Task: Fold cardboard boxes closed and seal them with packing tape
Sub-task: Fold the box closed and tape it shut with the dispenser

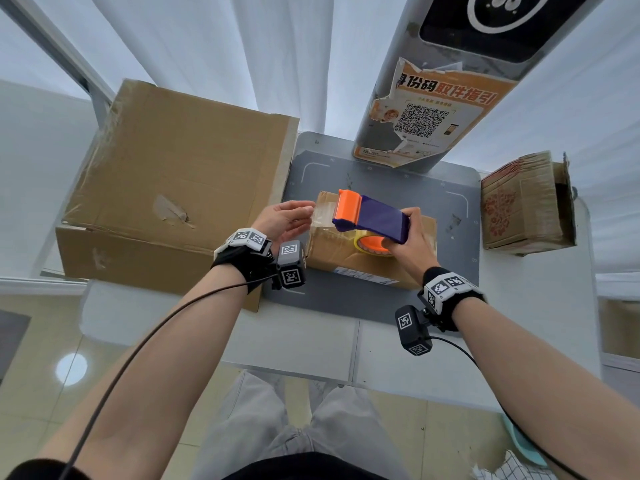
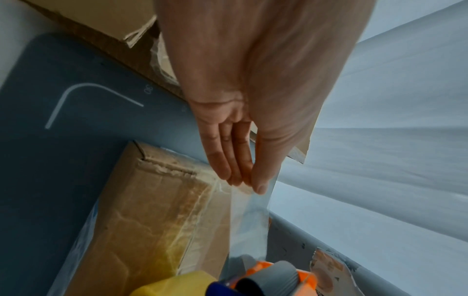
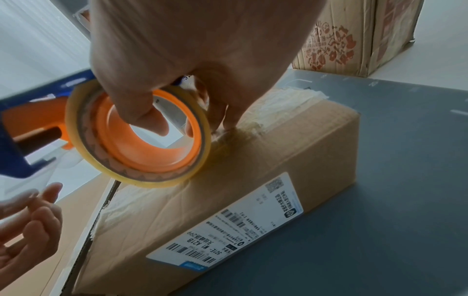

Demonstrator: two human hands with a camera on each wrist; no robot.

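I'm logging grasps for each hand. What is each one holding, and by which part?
Left hand pinches the free end of the clear tape strip. Right hand grips the tape dispenser at its roll end.

Head looks down; wrist views share box (image 3: 228, 190).

The small box (image 1: 349, 252) lies partly hidden under the tape dispenser (image 1: 372, 216) and the right hand (image 1: 410, 239). The print on its shipping label (image 3: 229, 224) is mostly too small to read. In the left wrist view the dispenser is cut off by the bottom edge and blurred. The big box (image 1: 166, 188) covers part of the counter (image 1: 540, 306).
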